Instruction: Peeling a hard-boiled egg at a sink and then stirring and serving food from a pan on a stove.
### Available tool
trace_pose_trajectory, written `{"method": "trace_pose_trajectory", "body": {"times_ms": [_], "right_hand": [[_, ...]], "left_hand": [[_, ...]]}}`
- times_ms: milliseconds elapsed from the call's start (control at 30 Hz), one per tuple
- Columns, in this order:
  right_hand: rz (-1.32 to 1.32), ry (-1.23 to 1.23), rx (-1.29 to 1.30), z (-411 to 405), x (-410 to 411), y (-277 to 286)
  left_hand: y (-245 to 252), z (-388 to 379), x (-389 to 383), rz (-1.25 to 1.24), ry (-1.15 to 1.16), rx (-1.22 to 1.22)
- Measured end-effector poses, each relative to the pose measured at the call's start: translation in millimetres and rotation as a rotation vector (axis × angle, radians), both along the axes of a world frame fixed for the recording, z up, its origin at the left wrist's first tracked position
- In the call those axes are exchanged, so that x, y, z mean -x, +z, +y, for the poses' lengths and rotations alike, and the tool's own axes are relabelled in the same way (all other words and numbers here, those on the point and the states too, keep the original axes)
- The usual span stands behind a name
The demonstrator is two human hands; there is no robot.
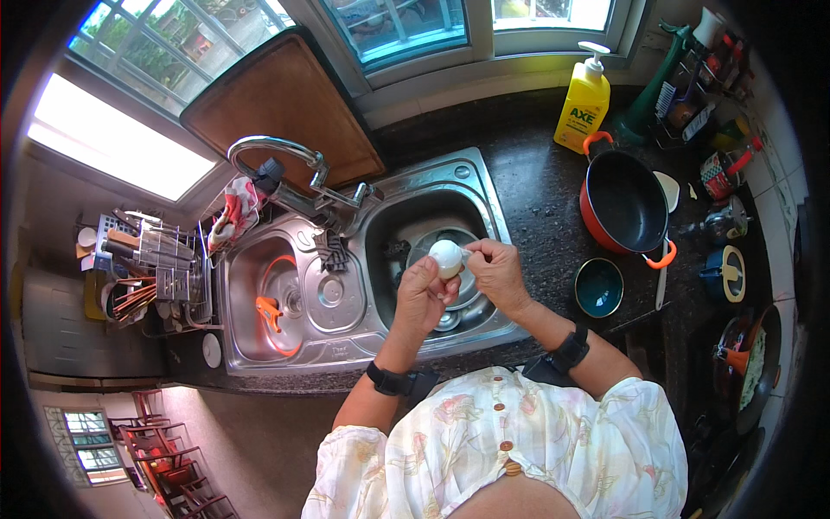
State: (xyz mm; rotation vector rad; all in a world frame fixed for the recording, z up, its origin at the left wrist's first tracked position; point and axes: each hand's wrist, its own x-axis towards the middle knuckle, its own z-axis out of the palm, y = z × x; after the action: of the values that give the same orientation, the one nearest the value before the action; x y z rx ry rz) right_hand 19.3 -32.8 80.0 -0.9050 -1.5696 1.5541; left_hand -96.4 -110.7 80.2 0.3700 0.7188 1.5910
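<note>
My left hand (421,295) holds a smooth white egg (446,254) above the right sink basin (382,227). Fingers of my right hand (496,269) are pinched together at the egg's right side, on a small pale bit that looks like shell or its skin. Beneath the hands a round, clear lid or bowl (472,237) lies in the basin, partly hidden by them. The chrome faucet (279,139) arches over the left side of the sink.
An orange-handled tool (268,314) and an orange-rimmed item lie in the left basin. On the counter at right stand a red pot (626,201), a small teal bowl (598,287) and a yellow AXE pump bottle (582,107). A dish rack (175,259) stands left; a cutting board (285,97) leans behind.
</note>
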Motion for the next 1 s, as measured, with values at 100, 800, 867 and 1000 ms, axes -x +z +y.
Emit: {"method": "trace_pose_trajectory", "body": {"times_ms": [100, 800, 867, 1000], "right_hand": [[-0.06, -0.039, -0.169, 5.2, -1.7, -6.7], [0.102, -0.002, 0.112, -16.2, 15.4, 3.6], [0.1, -0.018, 0.071, -16.4, 15.6, 3.2], [-0.006, -0.092, -0.051, -16.0, 15.9, -3.4]], "left_hand": [[-1.7, -5.6, 8.9, -0.105, -0.063, 0.027], [-4.8, 12.3, -16.9, 0.147, 0.269, -0.073], [-2.5, 13.1, -21.6, 0.203, 0.305, -0.061], [4.9, 13.4, -27.0, 0.355, 0.354, -0.014]]}}
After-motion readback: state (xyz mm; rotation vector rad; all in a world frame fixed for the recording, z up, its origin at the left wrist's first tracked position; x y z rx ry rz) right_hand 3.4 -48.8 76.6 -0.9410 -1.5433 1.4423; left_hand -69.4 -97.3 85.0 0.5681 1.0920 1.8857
